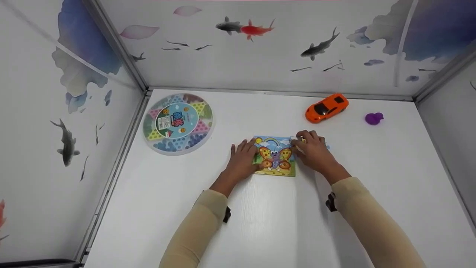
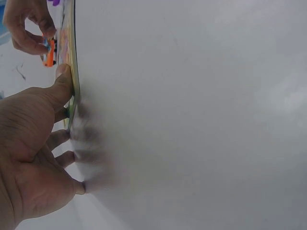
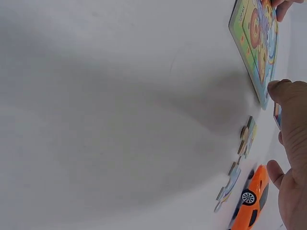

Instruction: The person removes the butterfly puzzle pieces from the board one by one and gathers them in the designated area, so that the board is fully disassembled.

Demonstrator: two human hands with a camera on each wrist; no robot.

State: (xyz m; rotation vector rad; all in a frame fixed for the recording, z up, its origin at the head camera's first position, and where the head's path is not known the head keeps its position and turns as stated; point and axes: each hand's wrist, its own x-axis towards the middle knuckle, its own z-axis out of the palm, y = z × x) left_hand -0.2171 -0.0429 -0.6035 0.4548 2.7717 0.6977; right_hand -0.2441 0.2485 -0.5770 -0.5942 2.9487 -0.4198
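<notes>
A butterfly jigsaw puzzle (image 1: 275,158) lies flat on the white table, its picture showing a sun and a rainbow. My left hand (image 1: 242,160) rests at its left side, thumb on the board near the front edge and fingers spread along the edge down to the table. At the upper right corner, my right hand (image 1: 314,152) pinches a small puzzle piece (image 3: 277,114), mostly covered by the fingers. The right thumb lies right at the board's edge in the right wrist view. Beside that hand are loose puzzle pieces (image 3: 229,184), largely hidden beneath it in the head view.
An orange toy car (image 1: 327,108) stands behind the right hand, with a purple rubber duck (image 1: 373,118) further right. At the back left lies a round board game (image 1: 206,132) with a star pattern. Printed panels wall the table at the back and sides.
</notes>
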